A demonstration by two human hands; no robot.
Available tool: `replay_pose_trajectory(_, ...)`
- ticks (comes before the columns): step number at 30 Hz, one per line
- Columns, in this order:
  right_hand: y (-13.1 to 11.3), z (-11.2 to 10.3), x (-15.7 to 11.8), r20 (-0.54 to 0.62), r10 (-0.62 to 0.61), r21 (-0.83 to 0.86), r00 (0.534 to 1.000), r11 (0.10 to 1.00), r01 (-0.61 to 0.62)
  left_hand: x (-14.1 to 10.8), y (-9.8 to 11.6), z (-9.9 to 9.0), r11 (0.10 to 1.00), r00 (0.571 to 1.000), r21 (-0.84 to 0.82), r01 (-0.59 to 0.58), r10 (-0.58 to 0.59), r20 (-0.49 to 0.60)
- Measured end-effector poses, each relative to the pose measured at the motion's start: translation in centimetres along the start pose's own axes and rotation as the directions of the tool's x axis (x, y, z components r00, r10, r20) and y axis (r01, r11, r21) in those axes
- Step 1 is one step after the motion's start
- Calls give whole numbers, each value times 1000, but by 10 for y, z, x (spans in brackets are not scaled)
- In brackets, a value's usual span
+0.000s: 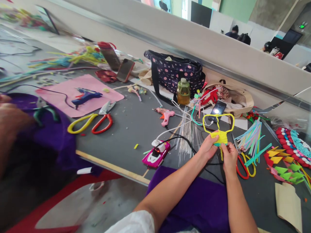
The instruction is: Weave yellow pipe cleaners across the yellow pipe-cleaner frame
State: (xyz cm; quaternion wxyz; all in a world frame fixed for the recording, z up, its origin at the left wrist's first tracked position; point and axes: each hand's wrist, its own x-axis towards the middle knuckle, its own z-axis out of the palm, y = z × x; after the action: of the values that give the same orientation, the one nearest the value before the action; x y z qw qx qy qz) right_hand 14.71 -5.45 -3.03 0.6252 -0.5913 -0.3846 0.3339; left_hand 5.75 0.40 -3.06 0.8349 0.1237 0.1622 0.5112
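Observation:
A yellow pipe-cleaner shape [221, 137] is held up over the dark table, with two open loops at its top and a densely wrapped middle. A teal band runs along the bottom of the wrapping, and a yellow stem hangs below it. My left hand [208, 147] is closed on the shape's left side, fingers pinching the wrapped part. On the lower right edge, my right hand [229, 157] pinches it near the teal band. Red-and-yellow scissors [246, 165] lie just right of my right hand. Beyond the loops rests a lit phone [217, 110].
A pink glue gun [165, 116], thin metal wires [188, 136] and a magenta power strip [156, 155] lie left of my hands. Pastel strips [252, 139] are at the right. Farther left are large scissors [102, 118], a blue glue gun [86, 97] and a co-worker's blurred hand [17, 118].

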Motion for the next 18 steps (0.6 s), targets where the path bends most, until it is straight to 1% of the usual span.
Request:
replay_pose_trajectory(3, 1, 3, -1, -29, 19, 76, 999, 997, -16, -1, 2, 3, 1000, 1000, 2, 24, -24, -9)
replay_pose_trajectory(7, 2, 4, 0, -5, 67, 102, 998, 993, -66, -3, 9, 8, 999, 998, 11, 48, -48, -27)
replay_pose_trajectory(9, 2, 4, 0, 9, 76, 98, 997, 992, -76, -2, 11, 9, 999, 998, 14, 46, -45, -40)
replay_pose_trajectory(14, 8, 4, -1, -11, 65, 104, 998, 992, -64, -1, 10, 7, 1000, 998, 11, 21, -21, -51)
replay_pose_trajectory(18, 8, 6, -3, 15, 61, 108, 998, 992, -62, -3, 12, 9, 1000, 998, 30, -3, 5, -60)
